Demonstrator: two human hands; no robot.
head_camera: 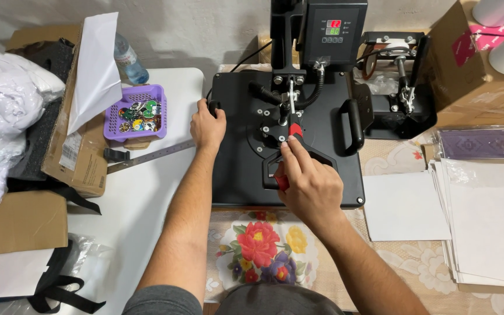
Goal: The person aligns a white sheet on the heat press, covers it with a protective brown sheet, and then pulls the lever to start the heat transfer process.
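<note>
Head view, right hand closed round red press handle, left hand gripping heat press edge

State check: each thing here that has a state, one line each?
heat press: shut, display lit
press handle: down, gripped
right hand: closed on press handle
left hand: gripping press's left edge
purple basket: filled with small badges
water bottle: upright, capped
cardboard box: open

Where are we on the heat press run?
Done: the press is closed flat, its display lit. In hand: the right hand grips the red-handled lever, and the left hand steadies the press's left edge. Left: white sheets remain stacked on the right.
</note>
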